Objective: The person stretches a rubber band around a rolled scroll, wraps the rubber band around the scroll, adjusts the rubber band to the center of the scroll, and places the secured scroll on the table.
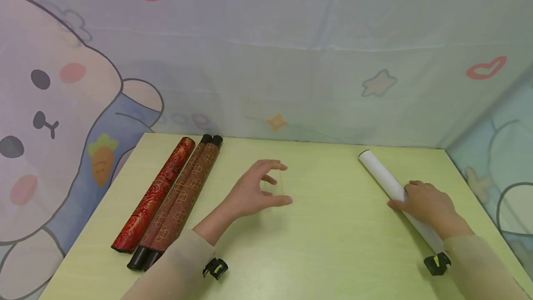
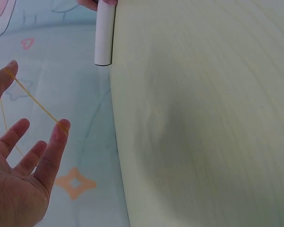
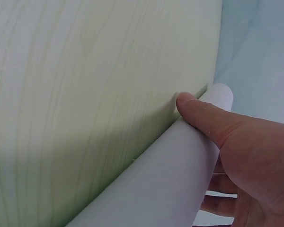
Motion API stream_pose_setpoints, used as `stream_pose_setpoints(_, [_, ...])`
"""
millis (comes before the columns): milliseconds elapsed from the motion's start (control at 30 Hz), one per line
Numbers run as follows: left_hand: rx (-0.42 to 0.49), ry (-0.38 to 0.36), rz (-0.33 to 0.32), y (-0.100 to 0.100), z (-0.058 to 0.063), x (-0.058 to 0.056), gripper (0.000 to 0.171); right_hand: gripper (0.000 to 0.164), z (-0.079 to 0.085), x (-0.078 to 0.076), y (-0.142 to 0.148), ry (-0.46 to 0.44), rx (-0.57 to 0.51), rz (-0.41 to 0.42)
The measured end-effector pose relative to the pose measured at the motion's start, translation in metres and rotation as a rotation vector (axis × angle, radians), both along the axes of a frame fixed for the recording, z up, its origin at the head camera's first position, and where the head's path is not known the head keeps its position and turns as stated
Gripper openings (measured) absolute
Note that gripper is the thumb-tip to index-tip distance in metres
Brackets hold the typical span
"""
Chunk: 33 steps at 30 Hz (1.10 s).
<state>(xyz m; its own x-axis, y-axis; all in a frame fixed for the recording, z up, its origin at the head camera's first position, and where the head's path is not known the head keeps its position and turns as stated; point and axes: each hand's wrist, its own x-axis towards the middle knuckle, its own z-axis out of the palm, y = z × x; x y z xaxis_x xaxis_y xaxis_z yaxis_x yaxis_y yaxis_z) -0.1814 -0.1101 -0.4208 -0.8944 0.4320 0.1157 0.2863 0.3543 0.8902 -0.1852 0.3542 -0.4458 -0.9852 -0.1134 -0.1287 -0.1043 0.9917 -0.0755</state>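
My left hand (image 1: 251, 193) hovers over the middle of the table with thumb and fingers spread apart. A thin yellow rubber band (image 2: 36, 99) is stretched between the thumb and fingers, its strands taut in the left wrist view. On the right side, my right hand (image 1: 429, 205) grips a white roll (image 1: 383, 175), which lies slanted on the table. In the right wrist view, the thumb presses along one side of the roll (image 3: 151, 184) while the other fingers go round the far side, partly hidden.
At the left of the pale wooden table (image 1: 316, 244) lie a red roll (image 1: 156, 196) with gold swirls and two brown flower-patterned rolls (image 1: 183, 198) with black ends, side by side. A printed cloth (image 1: 266, 73) hangs behind the table.
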Motion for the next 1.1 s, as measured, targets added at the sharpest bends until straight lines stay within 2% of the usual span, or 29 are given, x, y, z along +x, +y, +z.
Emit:
stream_pose_setpoints(300, [-0.008, -0.004, 0.006, -0.0019, -0.0011, 0.0004, 0.064, 0.057, 0.0020, 0.0015, -0.0006, 0.030, -0.056, 0.018])
stream_pose_setpoints(567, [-0.016, 0.011, -0.001, -0.0037, -0.0009, -0.0004, 0.065, 0.054, 0.0013, -0.0003, 0.0013, 0.015, -0.082, 0.030])
stream_pose_setpoints(1100, [-0.028, 0.011, 0.000, -0.0053, -0.0045, -0.0020, 0.064, 0.041, -0.0028, 0.0021, -0.0012, 0.055, -0.119, 0.113])
